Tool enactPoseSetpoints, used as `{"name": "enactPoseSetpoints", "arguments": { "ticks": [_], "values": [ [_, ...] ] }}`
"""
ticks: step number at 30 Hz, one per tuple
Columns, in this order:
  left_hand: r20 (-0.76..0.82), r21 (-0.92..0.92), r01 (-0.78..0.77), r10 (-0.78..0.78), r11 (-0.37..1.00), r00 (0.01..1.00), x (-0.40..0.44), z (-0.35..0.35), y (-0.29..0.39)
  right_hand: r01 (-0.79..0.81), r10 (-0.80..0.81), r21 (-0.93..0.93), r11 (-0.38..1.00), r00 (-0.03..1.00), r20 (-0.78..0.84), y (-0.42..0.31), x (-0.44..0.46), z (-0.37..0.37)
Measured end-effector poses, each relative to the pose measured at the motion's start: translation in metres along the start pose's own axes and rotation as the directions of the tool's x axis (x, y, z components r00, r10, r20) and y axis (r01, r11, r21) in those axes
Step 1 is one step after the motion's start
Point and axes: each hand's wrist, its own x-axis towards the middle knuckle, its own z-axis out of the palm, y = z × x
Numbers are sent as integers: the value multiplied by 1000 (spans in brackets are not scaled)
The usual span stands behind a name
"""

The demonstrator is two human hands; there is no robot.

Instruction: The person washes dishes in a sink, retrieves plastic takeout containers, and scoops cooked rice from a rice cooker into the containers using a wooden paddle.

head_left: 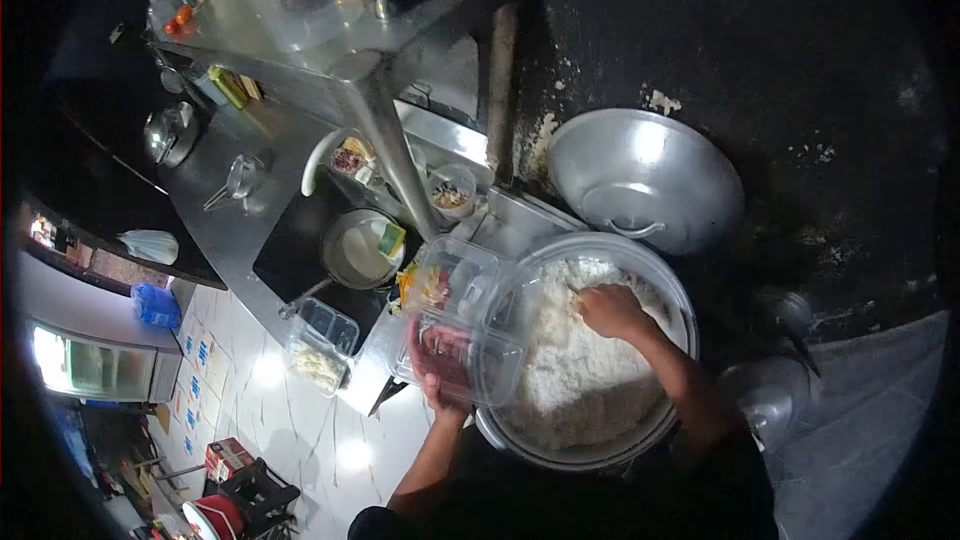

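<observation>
My left hand (pixel 440 398) grips a clear plastic food box (pixel 500 362) by its near side, with the hinged lid raised. A pinkish shape shows through the plastic; I cannot tell whether it is my fingers or food. The box overlaps the left rim of a large metal pot (pixel 686 315) in this view. White cooked rice (pixel 570 350) fills much of the pot. Over the rice, my right hand (pixel 612 310) is closed, fingers pointing left. A thin end shows by the fingertips, too small to name.
A saucepan (pixel 338 252) of pale liquid stands on the black hob, a green packet at its rim. A lidless box of white shreds (pixel 315 365) lies nearby. A big metal basin (pixel 650 180) leans against the dark wall. The shelf post (pixel 385 140) rises behind the hob.
</observation>
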Motion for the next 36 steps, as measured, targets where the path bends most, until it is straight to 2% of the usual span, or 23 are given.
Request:
{"name": "enactPoseSetpoints", "arguments": {
  "ticks": [3,4,7,8,11,12,15,16,19,21,23,25,26,29,33,36],
  "values": [
    [-39,-39,9,-11,999,999,0,-5,-2,-7,49,213,977,980,-191,6,-5,16],
    [-53,-51,14,-17,999,998,0,-3,-2,-29,67,264,964,988,-136,7,0,22],
    [-81,-85,13,-19,996,996,1,5,-3,-117,203,402,908,962,-180,-3,5,47],
    [-80,-67,12,-17,998,997,1,7,-3,-90,207,464,881,956,-207,1,10,62],
    [-59,-10,4,-4,1000,998,1,9,-3,-132,197,688,714,980,-15,-11,1,66],
    [-46,9,-2,2,1000,999,2,6,-5,-139,202,696,704,979,-9,-19,-1,72],
    [-56,49,-9,11,999,998,0,7,-5,-123,200,564,817,977,-76,-43,-5,80],
    [-65,58,-10,14,998,998,1,9,-5,-24,206,655,755,957,-202,-49,-7,92],
    [-35,39,-1,2,999,999,1,5,-5,53,139,645,762,960,-243,-48,-2,102],
    [6,10,-2,1,1000,1000,0,4,-4,-74,163,847,526,986,-15,-29,2,96],
    [25,-10,0,0,1000,1000,-2,3,-3,-180,96,956,233,982,162,-16,2,88],
    [30,-22,2,-2,1000,1000,-2,-3,-5,-251,-26,964,-89,968,249,-10,1,81],
    [34,-26,8,-7,1000,999,-2,-5,-6,-276,-12,944,-180,960,278,-15,-5,83],
    [38,-39,9,-7,999,999,-1,-7,-8,-288,-69,886,-362,957,283,-25,-12,82],
    [-6,-33,21,-21,999,1000,-4,-3,-4,-330,-195,825,-459,943,269,-35,-12,89],
    [-41,-48,41,-43,998,998,-6,-4,-5,-357,-188,779,-515,934,304,-47,8,101]
  ]
}}
